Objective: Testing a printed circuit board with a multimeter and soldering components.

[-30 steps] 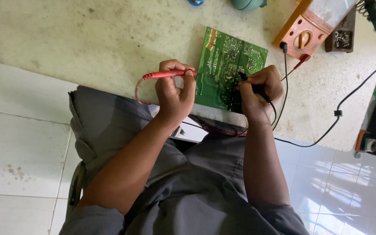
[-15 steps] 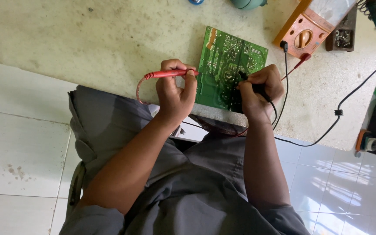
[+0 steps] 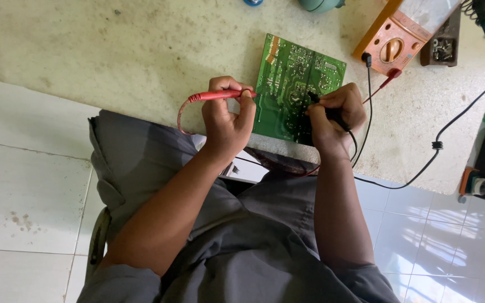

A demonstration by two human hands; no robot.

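At the bench's near edge the green circuit board [image 3: 296, 92] lies flat, left hand [image 3: 225, 120] pinching the red probe [image 3: 220, 95] and right hand [image 3: 335, 112] pinching the black probe [image 3: 316, 100], tips angled onto its solder side

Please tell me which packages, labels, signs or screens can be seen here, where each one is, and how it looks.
Orange multimeter: top right on the table, boxy, with a round dial and a pale display window toward the picture's top edge, too glared to show anything.
No packages, labels or signs are clear enough to tell.
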